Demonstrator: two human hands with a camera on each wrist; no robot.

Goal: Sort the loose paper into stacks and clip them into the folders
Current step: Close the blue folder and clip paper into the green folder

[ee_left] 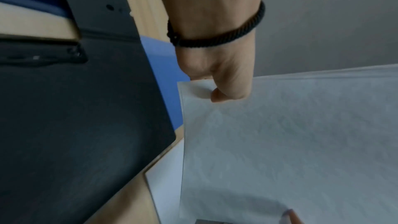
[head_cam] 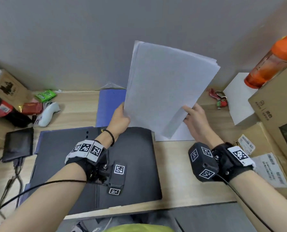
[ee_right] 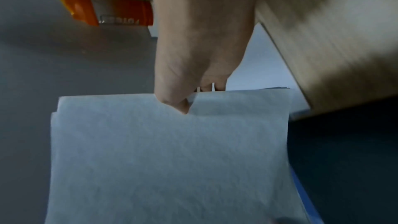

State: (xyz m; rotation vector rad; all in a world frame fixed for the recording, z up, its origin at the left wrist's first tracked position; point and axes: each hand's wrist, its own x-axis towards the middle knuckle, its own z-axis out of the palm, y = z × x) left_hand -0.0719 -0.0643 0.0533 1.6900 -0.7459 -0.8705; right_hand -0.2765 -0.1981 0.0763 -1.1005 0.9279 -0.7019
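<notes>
A stack of white paper point(head_cam: 166, 87) is held upright and tilted above the desk, its top sheets slightly fanned. My left hand point(head_cam: 121, 115) pinches its lower left edge, thumb on the near face point(ee_left: 224, 91). My right hand point(head_cam: 192, 118) grips the lower right edge, thumb on front and fingers behind point(ee_right: 183, 101). Below lies a closed black folder point(head_cam: 96, 166) near the front edge. A blue folder point(head_cam: 109, 106) lies behind it. More white sheets point(head_cam: 181, 134) rest flat on the desk under the right hand.
At the left are a cardboard box point(head_cam: 7, 87), snack packets point(head_cam: 39, 104) and a small black tablet point(head_cam: 18, 144) with cables. At the right stand a white box point(head_cam: 239, 97), cardboard boxes point(head_cam: 276, 118), an orange bottle point(head_cam: 269, 62) and keys point(head_cam: 218, 97). A grey wall rises behind.
</notes>
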